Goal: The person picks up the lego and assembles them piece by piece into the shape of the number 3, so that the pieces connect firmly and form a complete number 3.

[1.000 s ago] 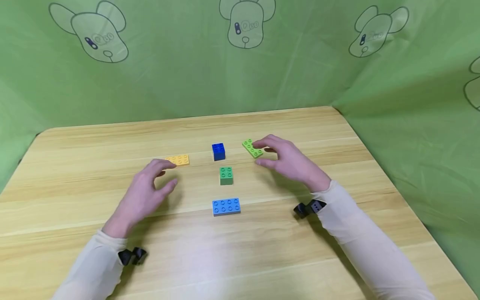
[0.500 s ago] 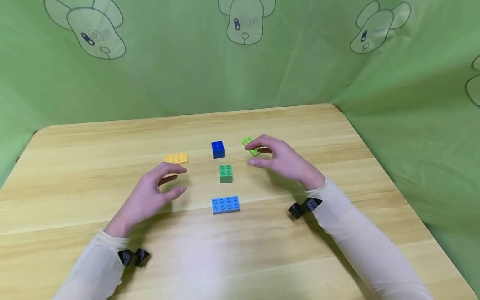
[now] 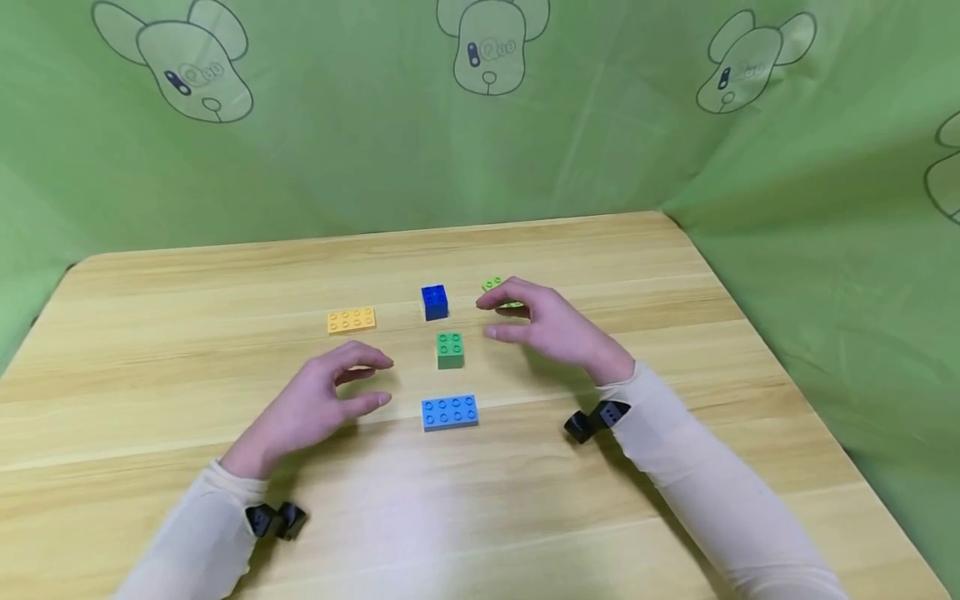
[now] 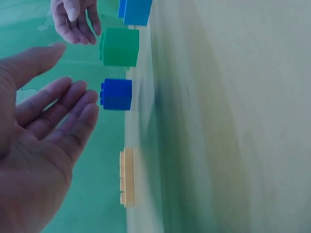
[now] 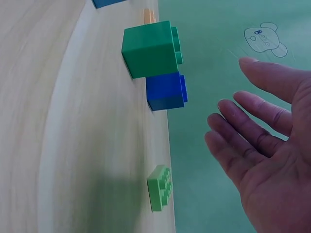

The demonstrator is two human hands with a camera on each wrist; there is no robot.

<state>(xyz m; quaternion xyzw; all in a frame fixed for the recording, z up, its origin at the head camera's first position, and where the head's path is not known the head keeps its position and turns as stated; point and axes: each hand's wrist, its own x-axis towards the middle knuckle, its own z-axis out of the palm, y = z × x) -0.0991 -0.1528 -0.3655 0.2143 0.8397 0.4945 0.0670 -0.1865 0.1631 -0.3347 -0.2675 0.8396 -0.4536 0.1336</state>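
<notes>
Fingers of both hands spread loose, gripping nothing. Head view: left hand (image 3: 315,404) hovers over wooden table (image 3: 150,333), light blue eight-stud brick (image 3: 450,412) at its 3 o'clock. Right hand (image 3: 551,327) hovers beside lime green plate (image 3: 492,284), partly hidden at its 11 o'clock. Green brick (image 3: 450,350) between hands; dark blue brick (image 3: 435,302) at its 12 o'clock; yellow plate (image 3: 351,320) at its 10 o'clock.
Left wrist view: palm open, fingers (image 4: 63,111) straight.
Right wrist view: fingers (image 5: 252,131) extended, lime plate untouched on table.
</notes>
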